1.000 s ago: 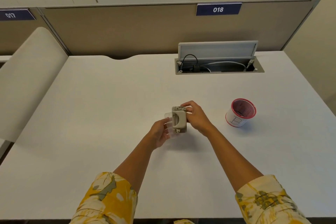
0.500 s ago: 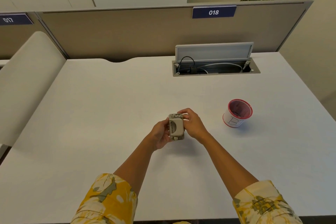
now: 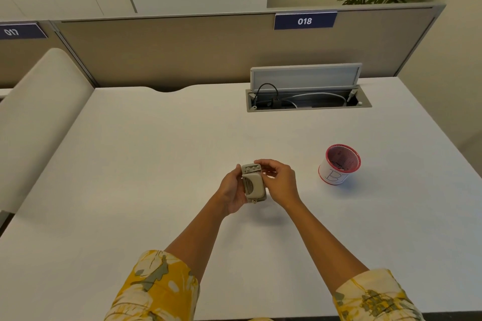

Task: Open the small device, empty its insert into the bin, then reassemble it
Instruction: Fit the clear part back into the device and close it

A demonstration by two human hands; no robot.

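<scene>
A small beige device [image 3: 253,183] with a rounded front piece is held just above the white desk [image 3: 146,154], between both hands. My left hand [image 3: 232,190] cups its left side and back. My right hand [image 3: 280,182] grips its right side, with fingertips on the top edge. No clear insert shows outside the device. The bin [image 3: 339,163], a small white cup with a red rim and a drawn letter, stands on the desk to the right, about a hand's width from my right hand.
An open cable hatch [image 3: 307,98] with its lid raised and wires inside lies at the back of the desk. A grey partition [image 3: 208,52] with a label 018 closes the far edge. A padded divider [image 3: 34,112] borders the left side.
One second ago a clear insert stuck out on the device's left in my left hand. Now it is out of sight and both hands press close around the device.
</scene>
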